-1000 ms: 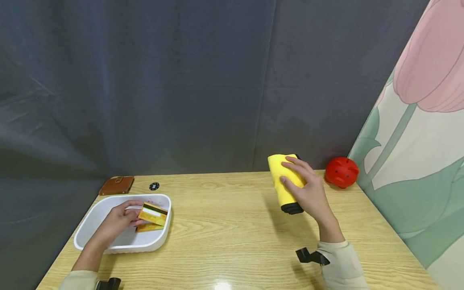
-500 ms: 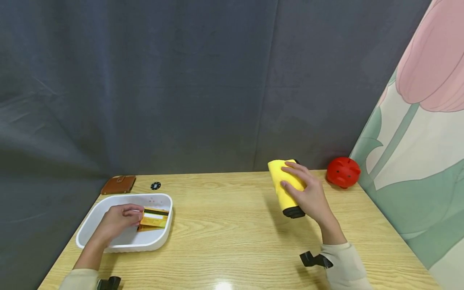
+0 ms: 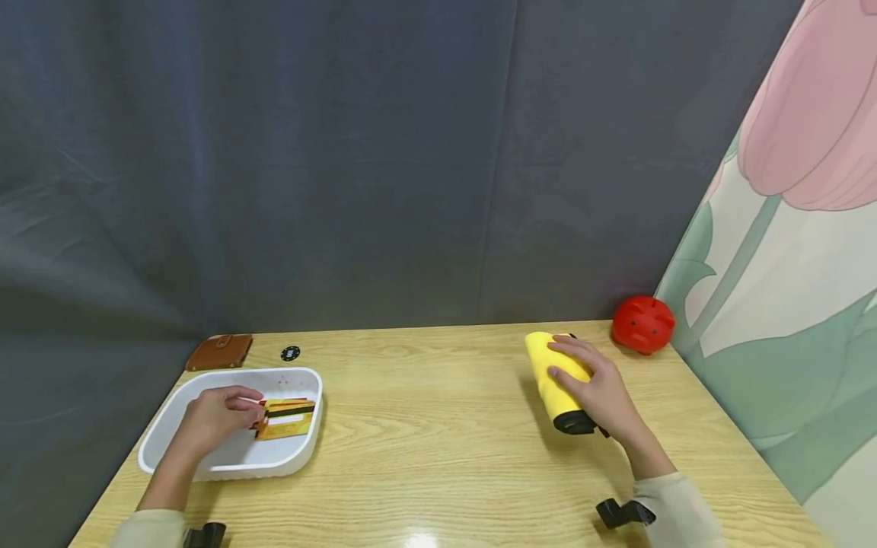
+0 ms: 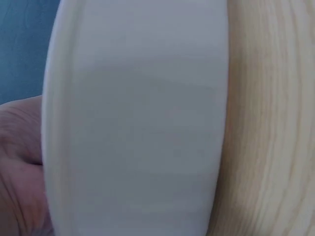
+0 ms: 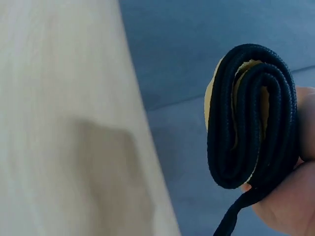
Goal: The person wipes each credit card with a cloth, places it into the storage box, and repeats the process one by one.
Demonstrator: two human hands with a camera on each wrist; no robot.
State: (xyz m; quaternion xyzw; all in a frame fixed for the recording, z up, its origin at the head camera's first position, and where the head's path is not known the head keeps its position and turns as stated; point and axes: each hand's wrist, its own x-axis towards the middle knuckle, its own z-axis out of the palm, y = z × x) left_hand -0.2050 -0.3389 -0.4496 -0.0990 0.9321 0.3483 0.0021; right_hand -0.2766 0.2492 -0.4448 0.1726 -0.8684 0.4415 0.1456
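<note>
My left hand (image 3: 218, 417) reaches into a white plastic tray (image 3: 311, 449). Its fingertips meet the left edge of several yellow bank cards (image 3: 291, 430) that lie overlapping on the tray floor, a dark stripe on the top one. Whether the fingers still pinch a card I cannot tell. The left wrist view is mostly filled by the tray's outer wall (image 4: 142, 123), with part of the palm behind its rim. Over the right of the table, my right hand (image 3: 606, 396) grips a rolled yellow towel (image 3: 553, 384). Its black trim (image 5: 246, 123) shows in coils at the end in the right wrist view.
Behind the tray lie a brown leather wallet (image 3: 221, 352) and a black poker chip (image 3: 291, 353). A red piggy bank (image 3: 642, 325) stands at the back right corner. A dark curtain (image 3: 384, 167) hangs along the wooden table's (image 3: 425, 426) far edge.
The top card has gone from raised and tilted in my left fingers to lying flat on the others. My right hand has brought the towel lower, nearer to me and slightly right.
</note>
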